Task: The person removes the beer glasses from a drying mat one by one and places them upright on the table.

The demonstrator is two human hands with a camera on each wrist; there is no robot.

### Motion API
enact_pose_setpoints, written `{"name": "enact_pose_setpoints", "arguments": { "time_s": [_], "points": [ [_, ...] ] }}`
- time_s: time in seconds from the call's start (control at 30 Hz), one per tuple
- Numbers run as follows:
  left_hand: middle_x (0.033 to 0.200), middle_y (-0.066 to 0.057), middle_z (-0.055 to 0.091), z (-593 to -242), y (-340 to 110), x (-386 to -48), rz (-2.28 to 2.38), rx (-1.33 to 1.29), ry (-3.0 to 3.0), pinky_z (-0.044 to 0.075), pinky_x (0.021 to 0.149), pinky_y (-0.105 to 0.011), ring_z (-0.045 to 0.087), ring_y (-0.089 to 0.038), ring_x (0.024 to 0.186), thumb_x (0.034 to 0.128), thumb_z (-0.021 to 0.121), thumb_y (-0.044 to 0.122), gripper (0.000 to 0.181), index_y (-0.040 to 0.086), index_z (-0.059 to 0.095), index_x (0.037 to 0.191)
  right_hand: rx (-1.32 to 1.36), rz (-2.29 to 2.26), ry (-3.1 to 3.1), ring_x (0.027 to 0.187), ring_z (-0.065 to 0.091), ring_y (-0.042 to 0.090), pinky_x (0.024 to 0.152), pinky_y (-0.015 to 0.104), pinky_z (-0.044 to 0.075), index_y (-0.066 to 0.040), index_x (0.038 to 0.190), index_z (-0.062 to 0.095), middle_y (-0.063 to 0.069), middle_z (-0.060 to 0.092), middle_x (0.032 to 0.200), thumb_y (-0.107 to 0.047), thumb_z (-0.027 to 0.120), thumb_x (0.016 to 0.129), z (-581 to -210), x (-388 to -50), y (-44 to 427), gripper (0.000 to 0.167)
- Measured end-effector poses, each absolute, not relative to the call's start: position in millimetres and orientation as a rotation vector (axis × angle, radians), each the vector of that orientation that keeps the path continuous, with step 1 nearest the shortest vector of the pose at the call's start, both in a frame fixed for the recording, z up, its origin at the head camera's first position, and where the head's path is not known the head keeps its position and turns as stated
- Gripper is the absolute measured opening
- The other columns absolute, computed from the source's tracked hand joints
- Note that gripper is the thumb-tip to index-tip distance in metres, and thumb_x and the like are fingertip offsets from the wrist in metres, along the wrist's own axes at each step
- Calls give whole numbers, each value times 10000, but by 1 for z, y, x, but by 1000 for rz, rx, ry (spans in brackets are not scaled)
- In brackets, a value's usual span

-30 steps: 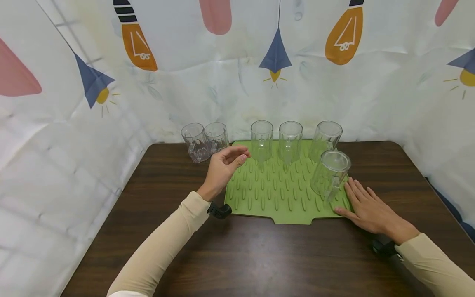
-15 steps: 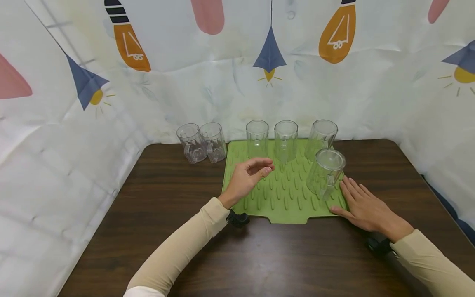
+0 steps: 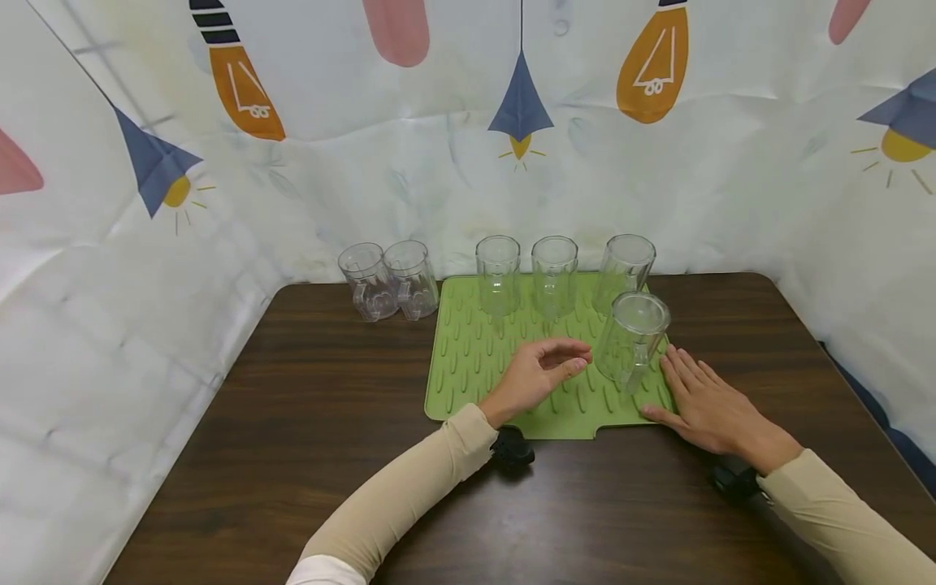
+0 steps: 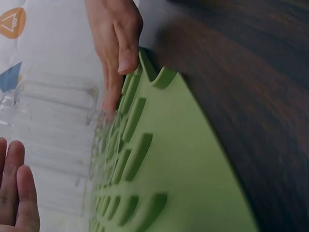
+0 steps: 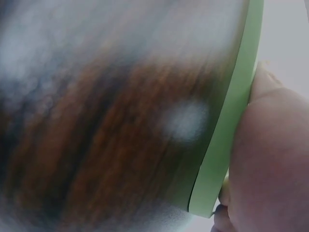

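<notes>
A clear glass mug [image 3: 630, 341] stands on the front right part of the green ridged mat [image 3: 468, 357]; its closed base seems to face up. Just left of this mug hovers my left hand [image 3: 541, 374], fingers loosely bent and holding nothing. In the left wrist view, its fingers [image 4: 14, 188] are near the mug's clear side [image 4: 53, 140]. My right hand [image 3: 720, 406] lies flat with straight fingers on the mat's right edge, beside the mug. Behind are three more glass mugs, a left one [image 3: 499, 276], a middle one [image 3: 554, 276] and a right one [image 3: 625, 268].
Two glass mugs, one [image 3: 368, 280] beside the other [image 3: 412, 280], stand on the dark wooden table [image 3: 329, 382] left of the mat. A white printed curtain [image 3: 351, 179] hangs behind and at the sides. The mat has a notched front tab [image 3: 559, 426].
My left hand has moved right across the mat, from near the left-hand mugs to the front mug. My right hand has stayed on the mat's edge. The head view has shifted slightly.
</notes>
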State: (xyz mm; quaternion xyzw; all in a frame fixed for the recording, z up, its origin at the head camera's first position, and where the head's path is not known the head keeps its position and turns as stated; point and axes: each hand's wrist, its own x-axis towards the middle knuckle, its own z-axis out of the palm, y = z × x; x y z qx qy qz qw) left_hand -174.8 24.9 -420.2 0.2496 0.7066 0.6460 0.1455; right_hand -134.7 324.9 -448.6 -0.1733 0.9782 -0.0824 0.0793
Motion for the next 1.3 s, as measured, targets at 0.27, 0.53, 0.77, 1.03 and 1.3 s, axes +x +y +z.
{"name": "enact_pose_setpoints", "arguments": {
  "time_s": [0.27,0.53,0.77,1.03,1.3],
  "points": [
    [1334,-157,711,-432,53,-173,1803,768,2069,576,945,-153,714,-232,1208,1030,654,193,365,9,654,1345,-501,-270,2921,1569,178,523,1249,698,213,108,1595,210,340,144,1690,-659,505,1005,-451,-136,326,1012],
    [1409,-90,684,-440,74,-165,1735,816,2099,579,942,-151,702,-151,1236,1035,646,205,392,110,634,1415,-489,-273,2920,1570,177,522,1252,703,196,105,1594,221,329,137,1697,-664,505,1002,-452,-137,324,1011],
    [1407,-114,680,-442,87,-160,1784,832,2049,568,955,-136,685,-180,1271,1037,634,158,398,67,614,1424,-492,-276,2914,1572,168,522,1249,708,192,105,1595,218,332,132,1696,-665,497,1005,-451,-138,323,1009],
    [1328,-208,703,-444,92,-157,1885,857,2022,559,935,-113,688,-342,1246,1026,631,90,340,-1,643,1354,-497,-275,2921,1568,178,527,1249,711,192,113,1588,229,336,142,1693,-652,503,1009,-449,-136,322,998],
    [1267,-161,745,-447,95,-155,1917,810,2058,593,899,-148,740,-238,1165,1018,644,102,281,54,694,1290,-499,-266,2931,1559,197,534,1243,714,204,120,1582,242,344,160,1685,-648,509,1008,-449,-134,324,995]
  ]
}}
